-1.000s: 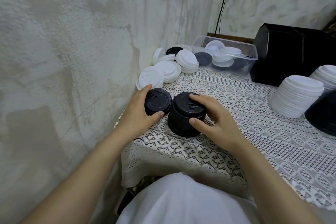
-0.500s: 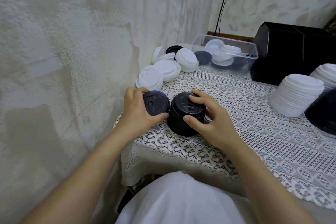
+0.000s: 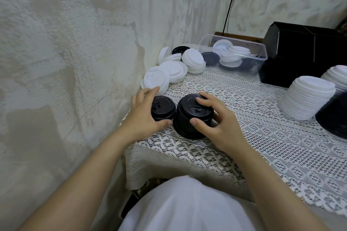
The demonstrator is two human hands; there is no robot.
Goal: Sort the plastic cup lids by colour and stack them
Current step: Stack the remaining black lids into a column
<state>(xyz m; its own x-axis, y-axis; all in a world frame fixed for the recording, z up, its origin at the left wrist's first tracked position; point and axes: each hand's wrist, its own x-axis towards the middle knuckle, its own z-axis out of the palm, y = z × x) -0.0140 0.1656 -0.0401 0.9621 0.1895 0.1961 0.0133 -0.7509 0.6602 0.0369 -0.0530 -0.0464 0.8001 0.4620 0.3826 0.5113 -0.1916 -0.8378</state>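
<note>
A rough plastered wall is running along the left of a bench [image 3: 262, 148] that is wearing a white lace cloth, with a clear tub [image 3: 261, 56] of mixed lids at the far end and a black box [image 3: 304, 52] to its right. Loose white lids [image 3: 165, 73] are lying against the wall, and a tall white stack [image 3: 306, 97] is standing at the right beside a dark stack [image 3: 336, 118].

Near the front edge, the left hand [image 3: 142, 114] is curling around a short pile of black lids [image 3: 162, 108], fingers over its far rim and thumb on the bench at its near side. The right hand [image 3: 216, 120] is clamping the taller black stack [image 3: 191, 118], fingertips pressing on its top and thumb against its near wall. The 2 piles are sitting just beside each other, apparently touching.

The step appears to be merging the 2 black piles. To do it well, the right hand should be holding the tall stack square while the left is lifting its pile level, centring it over the top lid, then pressing down evenly so the rims seat. Tilting the small pile risks lids sliding off toward the bench edge.

Both forearms are reaching forward from the lap, wrists low, palms turning inward toward each other.
</note>
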